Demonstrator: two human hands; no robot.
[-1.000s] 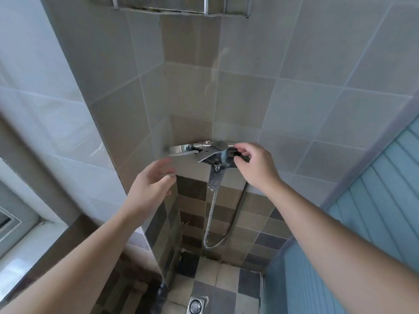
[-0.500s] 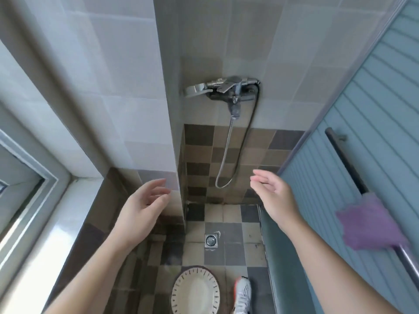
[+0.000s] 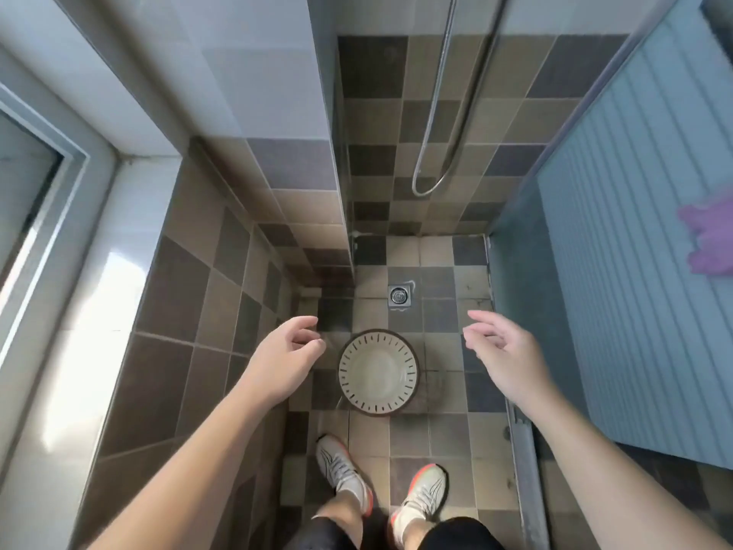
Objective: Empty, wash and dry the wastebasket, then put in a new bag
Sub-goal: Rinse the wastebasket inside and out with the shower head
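A round cream wastebasket (image 3: 378,374) with slits around its rim stands upright on the tiled shower floor, seen from straight above and empty inside. My left hand (image 3: 283,361) hovers to its left with fingers loosely curled, holding nothing. To the right of the basket my right hand (image 3: 503,353) hangs in the air, fingers relaxed and empty. Neither hand touches the basket.
A floor drain (image 3: 399,296) lies just beyond the basket. The shower hose (image 3: 434,113) loops down the back wall. A blue ribbed door (image 3: 642,252) on the right carries a purple cloth (image 3: 708,240). My two sneakers (image 3: 380,486) stand below the basket. A window sill (image 3: 91,311) runs along the left.
My right hand let go of the shower tap and both hands dropped down. The view tilted from the tap to the floor, bringing the wastebasket between my hands.
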